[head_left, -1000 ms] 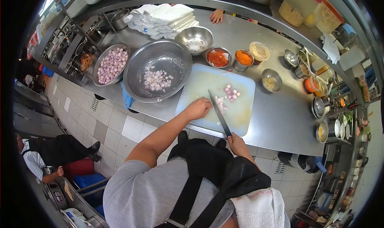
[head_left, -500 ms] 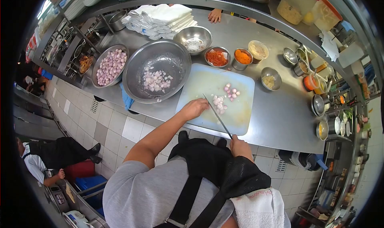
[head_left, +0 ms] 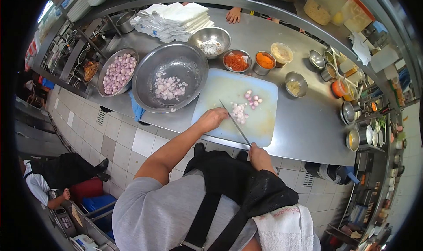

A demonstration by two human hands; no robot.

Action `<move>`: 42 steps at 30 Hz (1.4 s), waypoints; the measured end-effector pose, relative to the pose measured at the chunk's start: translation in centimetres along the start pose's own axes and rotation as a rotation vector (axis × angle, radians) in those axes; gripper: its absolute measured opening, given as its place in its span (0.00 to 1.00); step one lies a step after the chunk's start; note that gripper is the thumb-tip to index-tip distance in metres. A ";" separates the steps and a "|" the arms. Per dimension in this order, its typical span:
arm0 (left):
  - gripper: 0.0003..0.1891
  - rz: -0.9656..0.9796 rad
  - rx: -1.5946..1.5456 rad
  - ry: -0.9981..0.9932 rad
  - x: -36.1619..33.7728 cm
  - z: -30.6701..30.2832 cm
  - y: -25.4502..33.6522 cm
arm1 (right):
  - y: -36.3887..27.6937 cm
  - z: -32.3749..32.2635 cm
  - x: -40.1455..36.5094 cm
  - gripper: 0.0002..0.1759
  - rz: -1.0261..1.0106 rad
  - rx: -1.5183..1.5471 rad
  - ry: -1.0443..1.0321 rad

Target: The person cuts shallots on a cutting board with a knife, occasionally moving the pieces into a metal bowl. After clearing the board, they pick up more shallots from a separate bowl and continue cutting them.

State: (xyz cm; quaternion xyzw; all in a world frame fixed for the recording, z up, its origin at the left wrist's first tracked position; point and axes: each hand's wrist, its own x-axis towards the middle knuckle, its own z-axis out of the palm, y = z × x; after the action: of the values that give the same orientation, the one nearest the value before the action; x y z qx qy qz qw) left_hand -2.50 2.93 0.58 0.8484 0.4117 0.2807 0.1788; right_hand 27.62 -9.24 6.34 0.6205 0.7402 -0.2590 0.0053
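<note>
My right hand (head_left: 261, 157) is closed around the handle of a knife (head_left: 236, 124), whose blade slants away to the upper left over the cutting board (head_left: 211, 92). Just left of the blade, my left hand (head_left: 214, 119) rests at the board's near left part with its fingers curled together; what they hold is hidden. Right of the blade lies a pile of cut shallots (head_left: 239, 113). Behind it is a small group of peeled, purplish whole shallots (head_left: 253, 99). A large metal bowl (head_left: 143, 90) at the board's left contains chopped shallots (head_left: 170, 87).
A bowl of whole shallots (head_left: 119, 74) stands far left. Behind the board are a bowl of white granules (head_left: 210, 47), red shreds (head_left: 236, 61), orange slices (head_left: 265, 60) and folded cloths (head_left: 176, 19). Another person's hand (head_left: 233, 15) rests at the counter's far edge. Someone sits lower left.
The whole view has shifted slightly. My hands and the knife keep nearly the same place over the board, and the shallots look unchanged.
</note>
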 end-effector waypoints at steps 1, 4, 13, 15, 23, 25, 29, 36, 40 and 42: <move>0.09 0.002 0.021 0.001 -0.1 -0.1 0.1 | -0.3 -0.2 -0.3 0.14 -0.003 0.000 0.000; 0.09 0.002 0.022 0.007 0.0 -0.2 0.1 | 0.2 0.2 -0.5 0.14 0.062 0.007 0.020; 0.06 -0.024 0.005 0.010 -0.4 -0.2 0.4 | 0.4 0.2 -0.4 0.14 0.040 -0.012 -0.065; 0.06 -0.046 -0.003 0.008 -0.2 0.0 0.4 | 0.2 -0.5 0.1 0.14 0.027 -0.012 -0.060; 0.07 -0.050 -0.005 0.035 -0.5 -0.2 0.7 | 0.1 -0.6 0.1 0.14 0.004 0.017 -0.041; 0.07 -0.043 0.006 0.047 -0.8 -0.1 0.6 | -0.2 -0.8 -0.2 0.14 0.007 0.012 -0.048; 0.07 -0.053 0.000 0.044 -0.6 0.0 0.6 | 0.5 0.5 0.1 0.15 0.016 0.014 -0.057; 0.08 -0.054 -0.003 0.023 -0.9 0.0 0.9 | 0.5 1.1 0.9 0.13 -0.026 0.029 -0.030; 0.07 -0.053 0.002 0.054 -1.0 -0.2 0.8 | -0.5 -0.9 0.0 0.13 -0.009 0.014 -0.041; 0.07 -0.047 0.004 0.058 -0.7 -0.1 0.6 | 0.1 0.3 0.2 0.14 0.038 0.002 -0.071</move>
State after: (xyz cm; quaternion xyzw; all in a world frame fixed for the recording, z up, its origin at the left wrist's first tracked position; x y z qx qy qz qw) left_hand -2.56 2.03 0.78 0.8303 0.4370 0.3001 0.1718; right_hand 27.55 -9.21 6.01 0.6248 0.7274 -0.2814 0.0362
